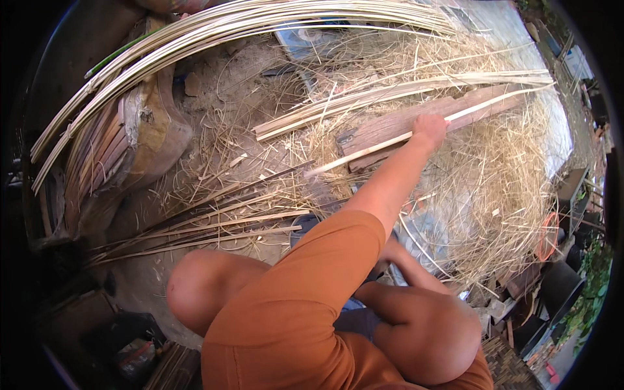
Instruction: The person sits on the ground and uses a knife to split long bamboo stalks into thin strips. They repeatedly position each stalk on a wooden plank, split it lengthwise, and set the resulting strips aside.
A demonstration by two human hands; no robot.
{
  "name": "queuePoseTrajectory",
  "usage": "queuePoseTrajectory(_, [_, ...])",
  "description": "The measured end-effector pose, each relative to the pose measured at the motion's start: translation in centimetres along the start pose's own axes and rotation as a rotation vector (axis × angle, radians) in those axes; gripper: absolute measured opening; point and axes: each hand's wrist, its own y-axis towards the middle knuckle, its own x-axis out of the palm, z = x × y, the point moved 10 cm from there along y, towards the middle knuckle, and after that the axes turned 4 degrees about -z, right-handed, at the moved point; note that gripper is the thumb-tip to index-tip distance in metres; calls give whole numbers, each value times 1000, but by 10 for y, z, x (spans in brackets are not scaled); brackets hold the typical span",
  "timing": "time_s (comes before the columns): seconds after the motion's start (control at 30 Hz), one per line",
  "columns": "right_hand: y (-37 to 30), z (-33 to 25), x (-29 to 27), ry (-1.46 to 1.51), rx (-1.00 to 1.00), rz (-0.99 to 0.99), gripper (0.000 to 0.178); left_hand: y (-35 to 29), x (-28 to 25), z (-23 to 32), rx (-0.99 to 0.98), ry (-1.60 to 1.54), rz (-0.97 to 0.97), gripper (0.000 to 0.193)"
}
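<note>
My left arm reaches forward across my body, and my left hand (429, 129) is closed around a long pale bamboo strip (364, 153). The strip slants from near the middle of the view up to the far right, passing over a weathered wooden plank (390, 130). My right hand (385, 255) sits low between my knees, mostly covered by my left sleeve. Its fingers are hidden, so what it holds, if anything, does not show. Just beyond the plank lies a bundle of split bamboo strips (338, 104).
Thin shavings (500, 195) heap up on the right. A large bundle of long strips (214, 36) arches across the far left, beside a worn, curved brown object (156, 136). More strips (214, 224) lie left of centre. Dark pots (560, 286) stand at the right edge.
</note>
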Motion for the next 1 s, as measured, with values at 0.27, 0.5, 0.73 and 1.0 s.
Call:
queuePoseTrajectory(0.27, [1, 48, -52, 690, 62, 417, 38, -16, -24, -11, 327, 599, -30, 21])
queuePoseTrajectory(0.5, [-88, -7, -154, -678, -95, 706, 54, -185, -131, -142, 128, 800, -582, 68])
queuePoseTrajectory(0.73, [-45, -3, -135, -906, -200, 774, 38, -232, -103, -188, -42, -234, -216, 35])
queuePoseTrajectory(1.0, [-10, 3, -145, -799, -30, 700, 41, -277, -130, -197, 13, -70, -24, 27])
